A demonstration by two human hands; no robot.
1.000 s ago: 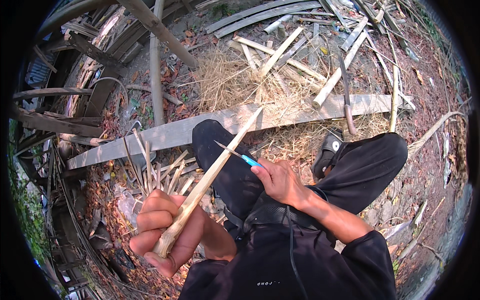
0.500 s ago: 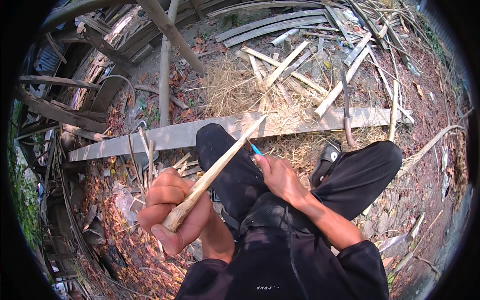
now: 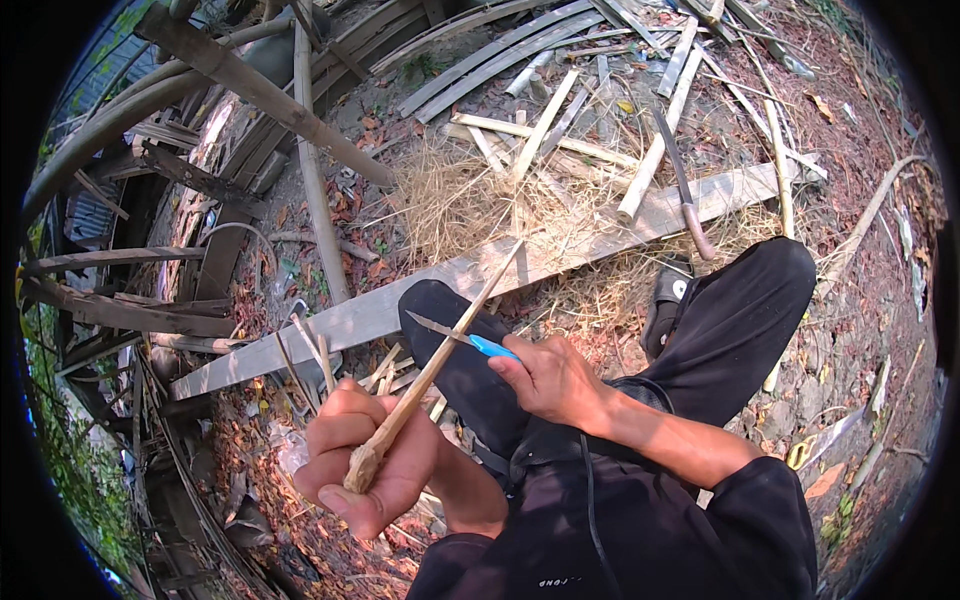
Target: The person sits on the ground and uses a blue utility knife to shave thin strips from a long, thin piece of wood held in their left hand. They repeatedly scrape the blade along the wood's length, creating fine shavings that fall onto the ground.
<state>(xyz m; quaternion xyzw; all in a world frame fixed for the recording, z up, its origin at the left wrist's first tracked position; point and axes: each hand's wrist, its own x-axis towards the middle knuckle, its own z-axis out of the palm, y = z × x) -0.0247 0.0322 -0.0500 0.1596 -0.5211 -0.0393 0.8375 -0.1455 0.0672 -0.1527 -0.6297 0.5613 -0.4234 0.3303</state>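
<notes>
My left hand [image 3: 385,465] is closed round the thick, knobbly end of a pale pointed wooden stick [image 3: 434,366]. The stick slants up and away to the right, its thin tip over the grey plank. In my right hand [image 3: 555,380] is a small knife [image 3: 492,346] with a bright blue handle, gripped with the fingers wrapped round it. Its short blade points left and lies across the middle of the stick; whether it touches the wood I cannot tell. My bent legs in black trousers are below both hands.
A long grey plank [image 3: 400,310] runs across in front of me. A curved blade with a wooden handle [image 3: 690,215] rests on it at the right. Beyond lie straw-like shavings [image 3: 450,195] and several split wooden strips [image 3: 545,125]. Wooden poles [image 3: 260,95] stand at the left.
The knife has moved left and back along the stick, from near its tip to its middle, and more of the blade shows. The stick has turned over slightly and stands a bit steeper.
</notes>
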